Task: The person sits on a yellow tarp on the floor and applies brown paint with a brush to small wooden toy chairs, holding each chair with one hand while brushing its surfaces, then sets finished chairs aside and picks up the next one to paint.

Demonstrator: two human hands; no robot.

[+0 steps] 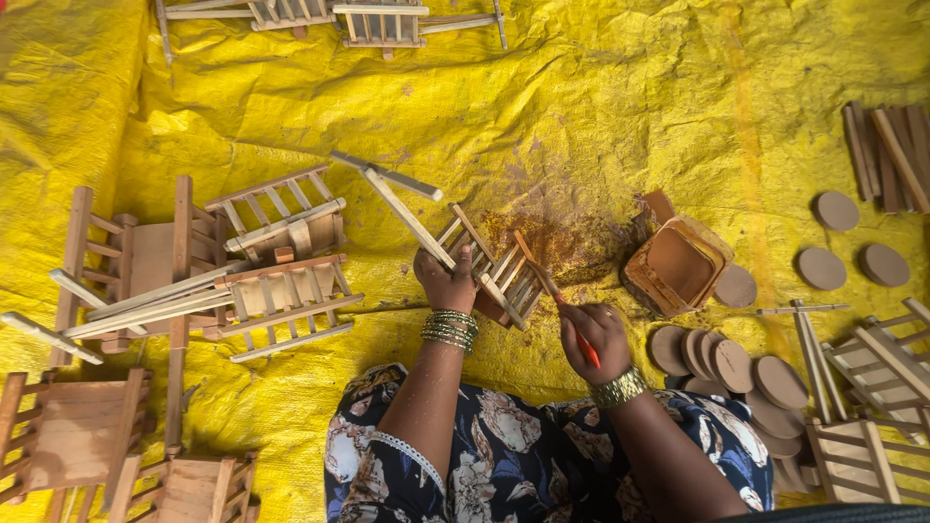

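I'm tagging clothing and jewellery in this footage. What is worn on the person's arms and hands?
Both forearms are bare. The left hand has a stack of thin green-and-gold bangles at the wrist; the right hand has a wide gold band.

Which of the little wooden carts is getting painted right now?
The small wooden cart in the middle, held by the left hand, while the right hand touches a brush to it. The others lie untouched around the yellow sheet.

Crinkled glossy yellow plastic sheet (601,87), bare matt wooden frames (262,261) (unpainted), stain-smeared container (678,263)
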